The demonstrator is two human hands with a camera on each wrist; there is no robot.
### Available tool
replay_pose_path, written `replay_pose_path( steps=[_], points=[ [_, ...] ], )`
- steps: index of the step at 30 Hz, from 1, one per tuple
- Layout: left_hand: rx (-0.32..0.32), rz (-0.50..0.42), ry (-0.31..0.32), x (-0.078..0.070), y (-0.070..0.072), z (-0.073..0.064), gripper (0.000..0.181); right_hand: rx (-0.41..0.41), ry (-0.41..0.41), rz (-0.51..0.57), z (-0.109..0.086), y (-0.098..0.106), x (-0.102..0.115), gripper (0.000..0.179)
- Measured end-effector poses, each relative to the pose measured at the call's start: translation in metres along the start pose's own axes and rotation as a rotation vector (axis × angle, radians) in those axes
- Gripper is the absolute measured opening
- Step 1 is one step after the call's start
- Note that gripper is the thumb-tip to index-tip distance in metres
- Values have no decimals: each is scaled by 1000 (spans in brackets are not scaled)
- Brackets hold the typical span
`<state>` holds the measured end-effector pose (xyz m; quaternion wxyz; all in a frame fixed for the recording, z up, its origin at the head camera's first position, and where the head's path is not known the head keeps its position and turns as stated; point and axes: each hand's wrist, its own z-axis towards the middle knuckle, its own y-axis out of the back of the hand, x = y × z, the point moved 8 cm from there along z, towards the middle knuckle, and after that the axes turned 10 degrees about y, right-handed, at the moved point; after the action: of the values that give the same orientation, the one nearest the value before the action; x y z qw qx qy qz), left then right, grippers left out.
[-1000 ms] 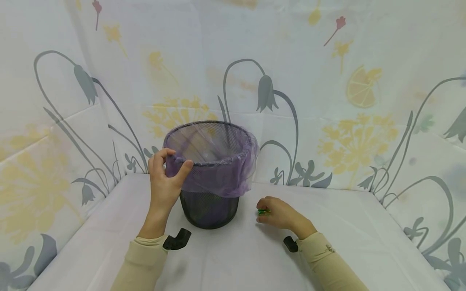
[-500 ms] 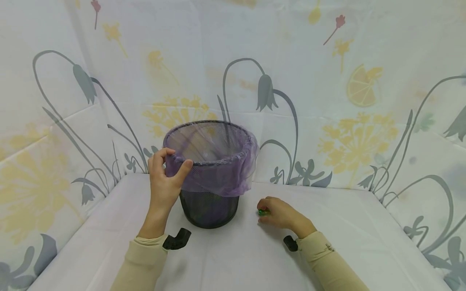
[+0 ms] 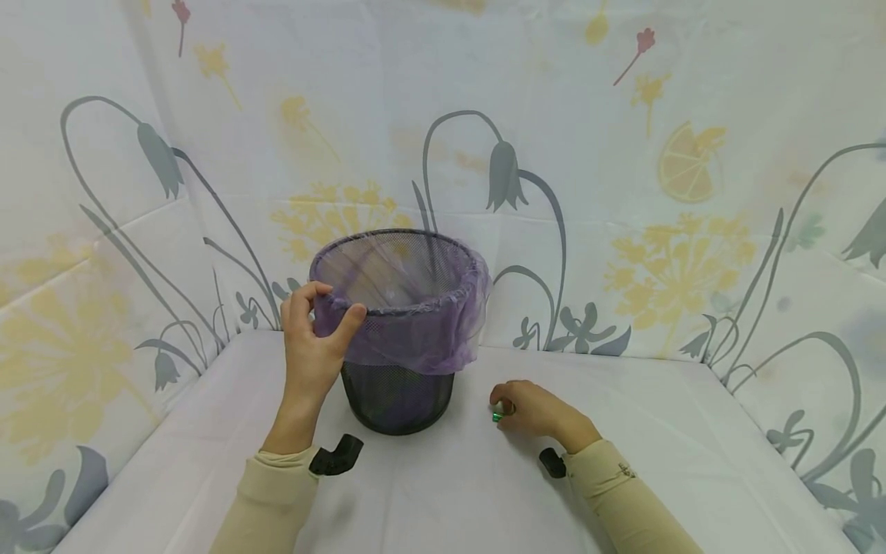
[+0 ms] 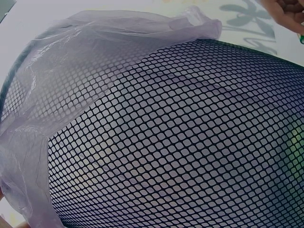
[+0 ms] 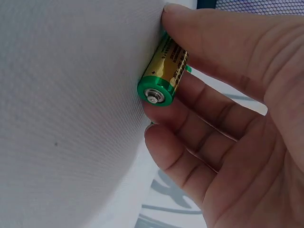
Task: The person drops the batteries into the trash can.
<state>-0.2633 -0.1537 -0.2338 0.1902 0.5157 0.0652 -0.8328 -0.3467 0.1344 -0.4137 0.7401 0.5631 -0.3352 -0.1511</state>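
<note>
A black mesh wastebasket (image 3: 397,408) stands upright on the white cloth, with a thin purple bin bag (image 3: 443,342) folded out over its rim. My left hand (image 3: 310,358) grips the near left part of the rim, thumb in front. Mesh (image 4: 175,128) and bag fill most of the left wrist view. Right of the basket, low over the cloth, my right hand (image 3: 536,408) holds a gold and green battery (image 5: 164,69) between thumb and fingers. Its plus end faces the right wrist camera. Another bit of green (image 5: 188,69) shows behind it, mostly hidden by the hand.
White cloth (image 3: 443,492) covers the table. A flower-printed curtain (image 3: 588,92) rises close behind the basket and along both sides. Black wrist mounts (image 3: 337,455) stick out from both sleeves.
My right hand has shifted slightly down and turned, and the green ends between its fingers have changed position. My left hand and the wastebasket stay where they were.
</note>
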Motion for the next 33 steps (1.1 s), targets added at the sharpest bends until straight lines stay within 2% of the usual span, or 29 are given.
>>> replay_pose_path(
  steps=[4,9,13,18,23,33],
  points=[
    [0,2,2,0,0,0,43,11,12,7,0,-1,1,21],
    [2,-4,-3,0,0,0,43,29,-21,34,-1,-2,-2,25],
    [5,-5,-7,0,-1,0,43,64,-54,103,-3,-4,-2,30],
    [7,0,8,-1,0,0,42,114,-47,178,-4,-7,5,35],
    [11,0,25,-1,0,-1,42,129,-45,198,-4,-8,9,31],
    [7,1,-1,0,0,0,43,128,-41,203,-4,-7,12,29]
  ],
)
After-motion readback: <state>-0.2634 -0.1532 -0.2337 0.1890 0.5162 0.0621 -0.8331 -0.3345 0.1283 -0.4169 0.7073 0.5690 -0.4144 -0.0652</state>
